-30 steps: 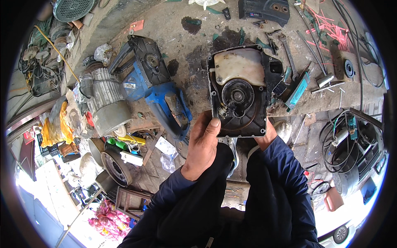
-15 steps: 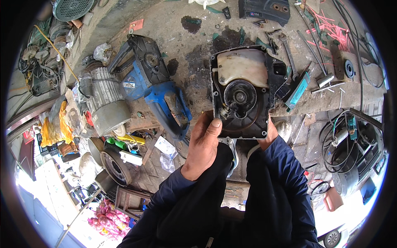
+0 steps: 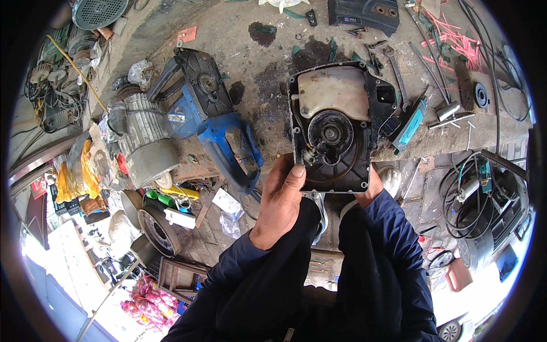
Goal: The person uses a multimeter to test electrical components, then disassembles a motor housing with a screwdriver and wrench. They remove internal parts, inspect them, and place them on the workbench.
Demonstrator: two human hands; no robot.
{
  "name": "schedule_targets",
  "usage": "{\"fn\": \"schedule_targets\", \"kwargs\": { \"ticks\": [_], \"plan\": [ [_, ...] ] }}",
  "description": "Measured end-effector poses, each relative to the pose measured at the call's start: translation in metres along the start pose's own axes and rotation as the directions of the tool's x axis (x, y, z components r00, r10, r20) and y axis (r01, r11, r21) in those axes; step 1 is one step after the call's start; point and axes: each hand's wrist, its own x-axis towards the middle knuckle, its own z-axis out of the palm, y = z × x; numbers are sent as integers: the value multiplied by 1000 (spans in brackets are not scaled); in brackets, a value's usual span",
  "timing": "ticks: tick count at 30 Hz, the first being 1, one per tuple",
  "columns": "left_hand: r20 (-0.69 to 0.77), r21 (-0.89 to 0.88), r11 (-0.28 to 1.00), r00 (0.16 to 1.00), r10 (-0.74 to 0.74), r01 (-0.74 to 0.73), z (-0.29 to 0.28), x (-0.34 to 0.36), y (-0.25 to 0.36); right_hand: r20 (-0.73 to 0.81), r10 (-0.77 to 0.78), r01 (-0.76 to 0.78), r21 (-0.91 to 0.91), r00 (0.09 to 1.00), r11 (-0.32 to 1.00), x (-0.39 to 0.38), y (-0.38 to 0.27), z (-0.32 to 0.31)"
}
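Observation:
My left hand point(image 3: 279, 205) grips the lower left corner of a black metal housing point(image 3: 330, 176), thumb on its rim. My right hand point(image 3: 369, 188) holds its lower right, fingers mostly hidden behind it. The housing is open toward me, with a cream plastic reservoir point(image 3: 331, 91) above a round dark hub point(image 3: 330, 134) and a thin tube curving beside it. To the left on the concrete bench point(image 3: 268, 97) lie a blue tool body with handle point(image 3: 228, 148), a dark casing point(image 3: 205, 82) and a finned grey motor point(image 3: 142, 131). A wrench point(image 3: 401, 85) and teal box point(image 3: 410, 125) lie to the right.
Loose bolts, metal bars and pink strips point(image 3: 450, 45) lie on the bench's right part, near a black cover point(image 3: 364, 14). Coiled cables and machinery point(image 3: 473, 216) stand at lower right. A wheel rim point(image 3: 159, 228), wooden crate and other clutter lie at lower left; my legs are below.
The housing in my hands has shifted slightly right and down since a second ago, my right hand moving with it. Both hands keep their grip.

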Motion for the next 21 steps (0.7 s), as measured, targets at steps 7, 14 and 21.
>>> {"fn": "schedule_targets", "kwargs": {
  "ticks": [7, 14, 21],
  "plan": [
    [-3, 12, 1000, 1000, 1, -1, 1, 1, 1, 36, -29, 27, 43, 999, 999, -1, 0, 1],
    [-5, 37, 999, 1000, -2, 3, 2, 1, 3, 110, 120, -153, 384, 987, 910, 4, -2, -7],
    [-9, 80, 997, 1000, 4, -3, 3, 1, 6, -12, -118, 108, -331, 993, 937, -5, 3, -1]
  ]
}}
